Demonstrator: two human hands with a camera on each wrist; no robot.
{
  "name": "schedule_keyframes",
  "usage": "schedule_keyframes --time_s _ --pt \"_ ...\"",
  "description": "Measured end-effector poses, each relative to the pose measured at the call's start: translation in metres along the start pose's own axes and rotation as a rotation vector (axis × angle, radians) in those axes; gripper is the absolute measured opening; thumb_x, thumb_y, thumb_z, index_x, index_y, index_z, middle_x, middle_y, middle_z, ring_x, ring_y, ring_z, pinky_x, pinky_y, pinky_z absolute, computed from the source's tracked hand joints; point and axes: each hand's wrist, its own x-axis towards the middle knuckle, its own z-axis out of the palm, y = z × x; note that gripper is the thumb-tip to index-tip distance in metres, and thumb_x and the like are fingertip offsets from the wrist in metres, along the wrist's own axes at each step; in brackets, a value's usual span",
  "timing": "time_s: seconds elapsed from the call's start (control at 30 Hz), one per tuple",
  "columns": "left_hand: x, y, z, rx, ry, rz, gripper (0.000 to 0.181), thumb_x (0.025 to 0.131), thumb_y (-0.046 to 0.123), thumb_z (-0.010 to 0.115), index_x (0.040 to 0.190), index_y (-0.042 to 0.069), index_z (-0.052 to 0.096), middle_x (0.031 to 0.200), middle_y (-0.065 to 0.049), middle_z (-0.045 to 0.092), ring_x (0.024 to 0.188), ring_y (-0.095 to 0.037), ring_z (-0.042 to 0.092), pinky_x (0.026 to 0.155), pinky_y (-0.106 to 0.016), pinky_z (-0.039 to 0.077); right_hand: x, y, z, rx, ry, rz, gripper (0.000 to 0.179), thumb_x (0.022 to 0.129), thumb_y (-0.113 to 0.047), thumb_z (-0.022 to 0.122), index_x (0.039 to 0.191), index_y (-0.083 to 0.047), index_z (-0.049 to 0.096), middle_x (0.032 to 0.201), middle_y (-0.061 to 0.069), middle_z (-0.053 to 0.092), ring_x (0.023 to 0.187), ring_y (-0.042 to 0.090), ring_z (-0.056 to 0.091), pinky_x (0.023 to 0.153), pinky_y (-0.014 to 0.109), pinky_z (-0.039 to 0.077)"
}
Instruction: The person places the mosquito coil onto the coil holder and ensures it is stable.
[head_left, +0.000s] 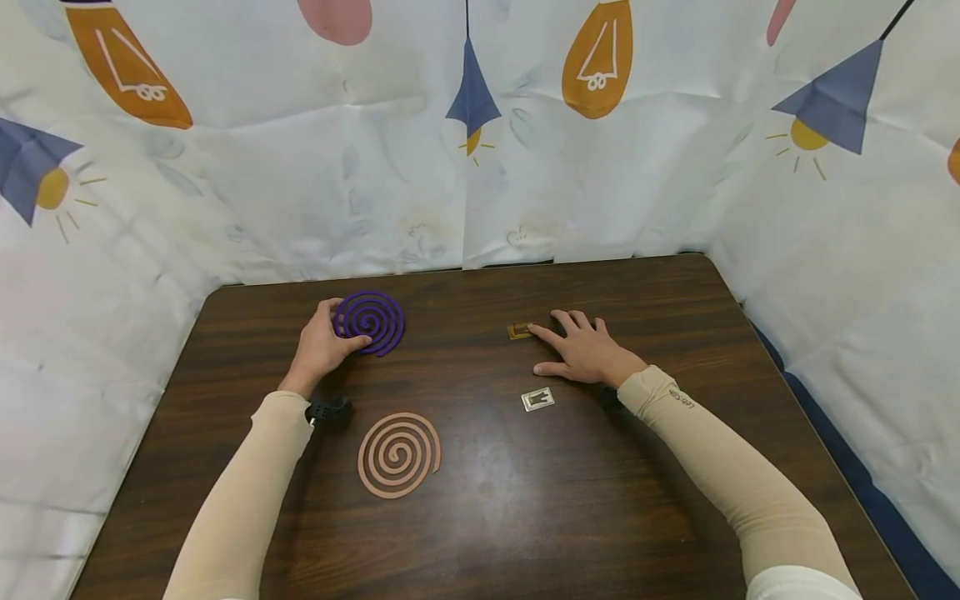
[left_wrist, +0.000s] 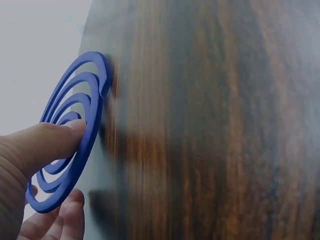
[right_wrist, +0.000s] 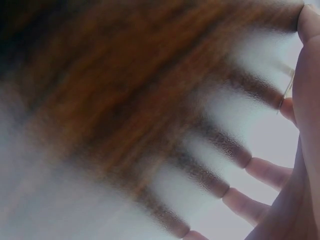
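Note:
A purple mosquito coil (head_left: 368,323) is in my left hand (head_left: 322,342), pinched at its left side with the thumb on its upper face. In the left wrist view the same coil (left_wrist: 88,145) tilts steeply beside the wood surface, and curled fingers (left_wrist: 74,212) show below it. My right hand (head_left: 588,350) lies spread over the table, its index fingertip on the edge of a small gold-coloured metal plate (head_left: 517,332). The right wrist view shows that thin plate (right_wrist: 286,90) edge-on at a fingertip. Just below this hand lies a silver metal plate (head_left: 537,399) with a cut-out shape.
A tan mosquito coil (head_left: 397,454) lies flat on the dark wooden table (head_left: 480,542), between the forearms. White printed cloth (head_left: 405,192) hangs behind the table's back edge and along both sides.

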Motion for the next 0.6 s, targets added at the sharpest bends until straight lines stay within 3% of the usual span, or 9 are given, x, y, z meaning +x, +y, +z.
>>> schedule_keyframes --time_s 0.6 --pt "-0.0003 0.0035 0.0040 -0.128 -0.006 -0.039 0.088 0.096 0.014 0.073 0.164 0.010 0.017 0.149 -0.030 0.046 0.128 -0.046 0.054 0.107 -0.062 0.046 -0.0001 0.0006 -0.0005 -0.002 -0.004 -0.001 0.080 0.098 -0.075 0.044 0.165 -0.038 0.021 0.171 0.018 0.019 0.156 0.045 0.025 0.115 0.076 0.031"
